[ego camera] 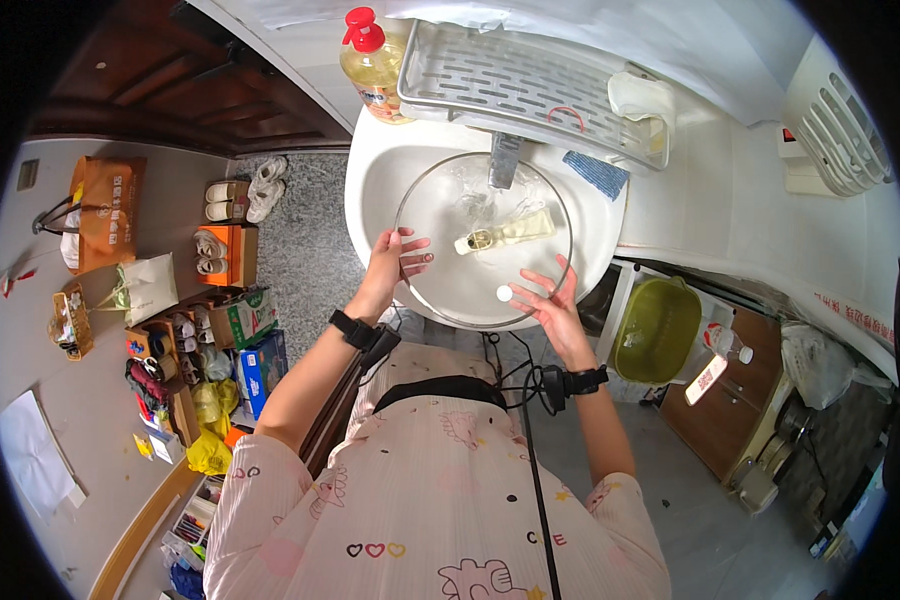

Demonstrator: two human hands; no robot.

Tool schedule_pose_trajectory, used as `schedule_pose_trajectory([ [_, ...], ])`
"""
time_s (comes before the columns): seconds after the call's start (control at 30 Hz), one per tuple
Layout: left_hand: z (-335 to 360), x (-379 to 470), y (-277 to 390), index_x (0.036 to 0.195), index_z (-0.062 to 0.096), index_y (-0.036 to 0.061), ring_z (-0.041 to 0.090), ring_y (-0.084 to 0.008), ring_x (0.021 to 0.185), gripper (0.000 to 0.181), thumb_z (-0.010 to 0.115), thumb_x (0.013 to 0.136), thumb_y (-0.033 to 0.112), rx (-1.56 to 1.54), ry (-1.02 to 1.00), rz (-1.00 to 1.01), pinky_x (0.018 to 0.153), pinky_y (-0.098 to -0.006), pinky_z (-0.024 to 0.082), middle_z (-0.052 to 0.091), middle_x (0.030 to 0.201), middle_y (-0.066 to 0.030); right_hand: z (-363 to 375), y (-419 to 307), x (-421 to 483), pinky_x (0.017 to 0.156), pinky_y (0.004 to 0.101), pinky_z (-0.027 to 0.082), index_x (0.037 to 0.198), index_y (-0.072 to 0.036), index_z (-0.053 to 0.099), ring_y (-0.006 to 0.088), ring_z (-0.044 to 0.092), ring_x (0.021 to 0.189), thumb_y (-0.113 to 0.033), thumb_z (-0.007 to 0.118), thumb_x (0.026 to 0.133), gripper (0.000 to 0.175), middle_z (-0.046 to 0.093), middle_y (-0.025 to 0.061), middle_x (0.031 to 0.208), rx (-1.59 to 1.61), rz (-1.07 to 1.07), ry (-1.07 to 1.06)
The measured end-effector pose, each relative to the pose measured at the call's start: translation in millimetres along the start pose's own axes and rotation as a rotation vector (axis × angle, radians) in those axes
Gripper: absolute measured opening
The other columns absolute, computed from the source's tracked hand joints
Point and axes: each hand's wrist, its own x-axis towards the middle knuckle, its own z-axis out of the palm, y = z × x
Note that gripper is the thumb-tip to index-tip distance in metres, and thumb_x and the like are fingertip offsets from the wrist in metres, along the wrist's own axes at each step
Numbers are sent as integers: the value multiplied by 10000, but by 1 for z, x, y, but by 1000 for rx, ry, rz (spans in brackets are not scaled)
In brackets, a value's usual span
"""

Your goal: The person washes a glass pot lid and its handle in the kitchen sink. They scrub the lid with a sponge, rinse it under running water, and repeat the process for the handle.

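Over the white washbasin (375, 187) I hold a round clear glass piece (450, 289), a bowl or lid, by its opposite edges. My left hand (390, 266) grips the left side, thumb at the rim and fingers showing through or beside the glass. At the lower right edge, my right hand (559, 315) supports it with spread fingers. A small white disc (504, 293) shows by those fingertips; what it belongs to is unclear. The metal faucet (505, 161) reaches over the glass. Through the glass appear a pale strip-like object (525, 227) and the round drain (479, 239).
Behind the basin are a grey slotted rack (495, 75), a red-capped pump bottle (375, 71) and a blue cloth (596, 174). A green plastic tub (658, 330) stands at right, near a phone (706, 380). Shoes and boxes (229, 255) line the left wall. Cables (529, 375) hang between my arms.
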Motion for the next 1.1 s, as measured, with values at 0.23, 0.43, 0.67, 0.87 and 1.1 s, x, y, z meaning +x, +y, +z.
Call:
schedule_pose_trajectory([
  [0.23, 5, 46, 0, 1211, 466, 82, 673, -217, 981, 326, 301, 1079, 330, 1, -162, -51, 840, -323, 550, 644, 1187, -142, -19, -11, -10, 966, 508, 511, 1314, -149, 297, 419, 544, 1229, 24, 492, 931, 463, 475, 270, 1372, 61, -19, 30],
  [0.43, 7, 82, 18, 1252, 442, 77, 686, -233, 961, 314, 325, 1076, 309, 79, -338, -139, 835, -330, 560, 646, 1184, -149, -33, -38, 0, 895, 491, 552, 1086, -96, 395, 439, 631, 1091, -41, 447, 935, 168, 569, 291, 1242, 30, 65, -11],
  [0.67, 30, 101, 8, 1196, 524, 34, 645, -156, 895, 345, 357, 1072, 310, 34, -402, -93, 819, -296, 531, 646, 1075, -90, -27, -41, -13, 889, 504, 553, 1118, -84, 368, 464, 625, 1086, 26, 416, 915, 235, 564, 296, 1243, -54, -51, 101],
  [0.87, 40, 94, -2, 1101, 569, 9, 636, -121, 781, 278, 514, 1019, 269, 414, -243, -90, 700, -265, 527, 649, 962, -64, -35, -32, -15, 921, 513, 541, 1118, -88, 359, 468, 606, 1119, 53, 424, 914, 257, 538, 306, 1282, -3, -101, 113],
  [1.1, 25, 98, 3, 1058, 600, -16, 695, -158, 843, 131, 597, 943, 46, 305, -153, 55, 718, -264, 562, 668, 958, -88, -42, -21, -4, 958, 494, 525, 1091, -98, 354, 467, 564, 1188, 98, 407, 912, 272, 507, 313, 1327, 17, -83, 54],
])
